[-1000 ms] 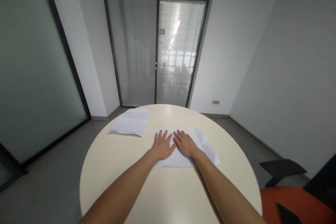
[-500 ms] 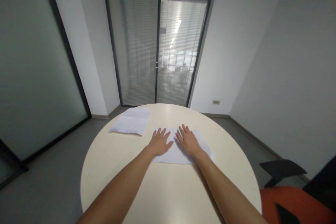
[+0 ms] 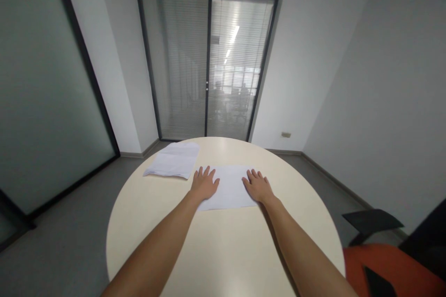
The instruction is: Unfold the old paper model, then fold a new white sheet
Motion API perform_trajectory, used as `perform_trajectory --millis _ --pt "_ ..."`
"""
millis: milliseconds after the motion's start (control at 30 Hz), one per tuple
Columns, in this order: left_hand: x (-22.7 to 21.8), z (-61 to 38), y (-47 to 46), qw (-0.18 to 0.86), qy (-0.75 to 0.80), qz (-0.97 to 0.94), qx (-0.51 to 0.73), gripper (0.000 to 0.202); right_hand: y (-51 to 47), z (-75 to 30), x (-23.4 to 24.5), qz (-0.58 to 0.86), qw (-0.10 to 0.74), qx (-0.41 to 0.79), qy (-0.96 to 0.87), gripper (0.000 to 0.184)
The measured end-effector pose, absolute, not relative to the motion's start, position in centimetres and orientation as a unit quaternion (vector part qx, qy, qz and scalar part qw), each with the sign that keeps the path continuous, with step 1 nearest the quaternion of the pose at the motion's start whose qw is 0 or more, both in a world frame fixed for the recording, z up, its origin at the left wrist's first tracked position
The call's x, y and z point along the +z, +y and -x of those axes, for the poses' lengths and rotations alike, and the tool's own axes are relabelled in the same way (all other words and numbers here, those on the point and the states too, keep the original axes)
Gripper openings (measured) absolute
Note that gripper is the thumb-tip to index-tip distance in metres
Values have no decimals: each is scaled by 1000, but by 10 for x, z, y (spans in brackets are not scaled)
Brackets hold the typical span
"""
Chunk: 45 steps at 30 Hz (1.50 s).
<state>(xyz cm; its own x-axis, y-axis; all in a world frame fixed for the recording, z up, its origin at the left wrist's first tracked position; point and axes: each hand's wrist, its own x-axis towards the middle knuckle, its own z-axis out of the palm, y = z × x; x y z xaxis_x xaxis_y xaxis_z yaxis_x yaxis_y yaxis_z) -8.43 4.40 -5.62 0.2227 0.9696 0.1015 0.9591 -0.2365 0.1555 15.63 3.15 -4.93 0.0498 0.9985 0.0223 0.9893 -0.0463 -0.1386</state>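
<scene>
A white folded cloth lies flat on the round cream table, in front of me. My left hand rests palm down over the cloth's left side with its fingers spread. On the right side, my right hand lies flat with its fingers stretched out. Neither hand grasps the cloth, and parts of its side edges are hidden under the hands. A second white folded cloth sits apart at the table's far left, with layered edges along its near side.
A red-orange chair with a black armrest stands at the table's right edge. Beyond the table is a glass door with blinds. A frosted glass panel runs along the left.
My hands have moved apart, left hand leftward and right hand rightward, across the cloth. The cloth's right part no longer sticks out past my right forearm, and its near edge sits slightly farther away.
</scene>
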Motion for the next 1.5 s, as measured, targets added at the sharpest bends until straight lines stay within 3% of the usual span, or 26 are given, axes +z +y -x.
perform_trajectory --millis 167,300,500,900,1033,1367,1500 --pt "-60 83 43 22 630 -769 105 63 29 -155 -41 732 114 -34 -671 58" --pt "-61 74 41 17 653 -748 115 68 20 -133 -36 666 148 12 -731 60" --pt "-57 71 43 12 677 -726 116 72 7 -106 -39 611 88 106 -780 71" --pt "-62 84 49 20 676 -728 114 69 30 -143 -51 711 48 81 -697 77" --pt "-62 83 48 -3 655 -745 127 70 31 -145 -51 726 48 80 -682 77" --pt "-54 77 39 2 577 -806 133 47 19 -135 -38 706 93 -2 -702 65" --pt "-54 68 33 -19 587 -798 135 50 14 -125 -36 642 106 51 -757 66"
